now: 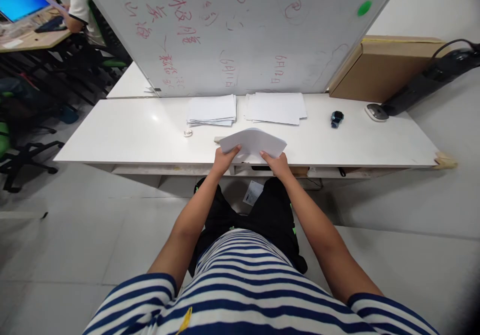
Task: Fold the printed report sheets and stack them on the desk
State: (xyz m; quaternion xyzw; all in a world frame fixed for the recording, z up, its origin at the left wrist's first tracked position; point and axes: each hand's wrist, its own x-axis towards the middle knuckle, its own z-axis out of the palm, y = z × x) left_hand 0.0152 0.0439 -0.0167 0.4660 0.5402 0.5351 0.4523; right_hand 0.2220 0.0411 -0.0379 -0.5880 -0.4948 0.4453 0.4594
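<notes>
Both my hands hold a white sheet of paper (253, 142) near the front edge of the white desk (123, 135). My left hand (225, 160) grips its left end with the thumb on top, and my right hand (276, 163) grips the right end the same way. The sheet bows upward in the middle; whether it is one sheet or more I cannot tell. Just behind it lie two paper piles, a left stack (212, 109) and a right stack (275, 107). A small light-coloured object (217, 139) peeks out by the sheet's left end, mostly hidden.
A whiteboard (255, 35) with red writing stands behind the stacks. To the right are a dark watch (336, 119), a computer mouse (376, 112), a cardboard box (382, 70) and a black cylindrical device (431, 80). A small white item (188, 133) lies left. Another person (80, 10) sits far left.
</notes>
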